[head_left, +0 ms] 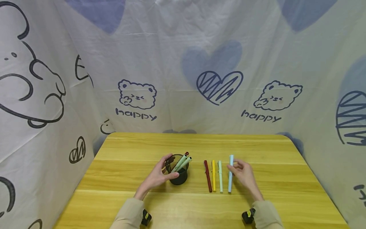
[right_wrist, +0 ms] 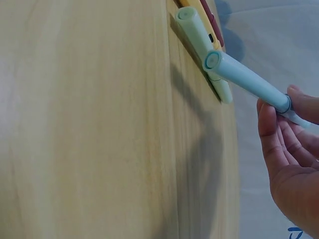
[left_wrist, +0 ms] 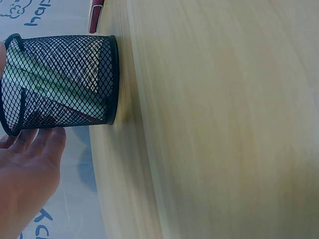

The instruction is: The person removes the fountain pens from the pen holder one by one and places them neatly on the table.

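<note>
My left hand (head_left: pixel 156 175) holds a black mesh pen holder (head_left: pixel 178 180), thumb at its near side and fingers at its far side. Inside lean light green pens (head_left: pixel 186 163) and one with a dark red end (head_left: pixel 187 153); the mesh shows them in the left wrist view too. Between thumb and fingers, my right hand (head_left: pixel 244 174) pinches a light blue pen (right_wrist: pixel 249 82), raised above the table at its cap end. To its left lie a pale green pen (head_left: pixel 220 178), a yellow pen (head_left: pixel 213 176) and a dark red pen (head_left: pixel 208 176), side by side.
The wooden table (head_left: pixel 183 206) has rounded far corners. A white curtain (head_left: pixel 171 63) printed with hearts and bears hangs behind it and along both sides. Black wrist cameras (head_left: pixel 146 217) sit at both cuffs.
</note>
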`<state>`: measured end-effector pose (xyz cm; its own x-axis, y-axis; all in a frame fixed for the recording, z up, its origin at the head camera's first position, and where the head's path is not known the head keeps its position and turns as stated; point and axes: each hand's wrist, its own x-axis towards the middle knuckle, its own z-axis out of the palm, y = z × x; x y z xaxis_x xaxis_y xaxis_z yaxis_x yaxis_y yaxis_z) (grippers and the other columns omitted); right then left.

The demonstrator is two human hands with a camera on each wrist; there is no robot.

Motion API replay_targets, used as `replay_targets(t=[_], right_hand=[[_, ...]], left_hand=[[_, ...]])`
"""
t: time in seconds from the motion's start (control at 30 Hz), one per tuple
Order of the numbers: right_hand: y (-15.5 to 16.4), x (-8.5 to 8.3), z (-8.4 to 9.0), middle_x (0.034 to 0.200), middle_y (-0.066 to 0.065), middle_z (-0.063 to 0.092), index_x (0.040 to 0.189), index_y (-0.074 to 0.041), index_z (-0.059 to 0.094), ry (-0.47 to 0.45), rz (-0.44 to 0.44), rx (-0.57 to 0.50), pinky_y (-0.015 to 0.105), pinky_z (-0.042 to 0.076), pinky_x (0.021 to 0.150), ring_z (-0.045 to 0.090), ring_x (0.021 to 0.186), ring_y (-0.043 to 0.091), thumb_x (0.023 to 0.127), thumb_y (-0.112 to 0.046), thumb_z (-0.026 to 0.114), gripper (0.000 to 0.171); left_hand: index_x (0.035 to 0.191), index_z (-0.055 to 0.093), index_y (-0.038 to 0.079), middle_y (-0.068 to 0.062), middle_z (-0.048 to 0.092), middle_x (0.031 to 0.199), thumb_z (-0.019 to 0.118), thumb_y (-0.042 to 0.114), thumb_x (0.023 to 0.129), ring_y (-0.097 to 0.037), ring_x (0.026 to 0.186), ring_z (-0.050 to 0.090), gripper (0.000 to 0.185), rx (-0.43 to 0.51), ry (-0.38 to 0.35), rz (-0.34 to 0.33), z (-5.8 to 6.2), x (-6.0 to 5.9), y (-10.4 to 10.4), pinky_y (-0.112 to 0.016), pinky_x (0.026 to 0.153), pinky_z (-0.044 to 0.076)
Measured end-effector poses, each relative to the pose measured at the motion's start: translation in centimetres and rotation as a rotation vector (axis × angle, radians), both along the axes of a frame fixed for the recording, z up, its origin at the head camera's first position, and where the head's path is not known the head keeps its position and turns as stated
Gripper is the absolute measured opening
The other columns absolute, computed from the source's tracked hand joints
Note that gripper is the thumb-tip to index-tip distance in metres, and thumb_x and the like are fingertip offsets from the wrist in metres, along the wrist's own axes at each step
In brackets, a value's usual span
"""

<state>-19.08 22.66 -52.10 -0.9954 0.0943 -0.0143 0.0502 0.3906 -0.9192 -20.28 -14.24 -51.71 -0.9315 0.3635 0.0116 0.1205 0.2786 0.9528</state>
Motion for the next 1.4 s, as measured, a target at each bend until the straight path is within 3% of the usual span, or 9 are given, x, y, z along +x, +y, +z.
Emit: replay_targets(t=[0.4,0.67,1.4], right_hand=[[0.1,-0.6,-0.7,0.096,0.023,0.068,0.130,0.015,0.056,-0.028,0.065,0.118,0.025,0.058,0.061,0.063,0.069,0.010,0.094,0.000,0.065,0.040],[0.3,-0.9,-0.9,0.090,0.017,0.066,0.129,0.015,0.056,-0.040,0.100,0.140,0.023,0.054,0.057,0.064,0.069,0.014,0.093,-0.001,0.066,0.042],[0.3,-1.6,-1.8,0.091,0.017,0.071,0.120,0.013,0.062,-0.068,0.097,0.262,0.026,0.051,0.065,0.063,0.076,0.016,0.092,-0.011,0.069,0.038]], left_hand=[[0.158,0.029,0.013,-0.015,0.039,0.160,0.080,0.020,0.088,-0.044,0.151,0.028,0.087,0.000,-0.001,-0.004,0.0,0.0,0.1,-0.064,0.121,0.026],[0.158,0.029,0.012,-0.015,0.040,0.160,0.080,0.020,0.088,-0.044,0.151,0.029,0.087,-0.004,0.001,-0.004,0.0,-0.1,0.0,-0.065,0.121,0.027],[0.158,0.027,0.010,-0.015,0.039,0.160,0.080,0.020,0.088,-0.045,0.151,0.028,0.088,-0.002,-0.002,-0.005,0.1,0.0,0.0,-0.066,0.121,0.026]])
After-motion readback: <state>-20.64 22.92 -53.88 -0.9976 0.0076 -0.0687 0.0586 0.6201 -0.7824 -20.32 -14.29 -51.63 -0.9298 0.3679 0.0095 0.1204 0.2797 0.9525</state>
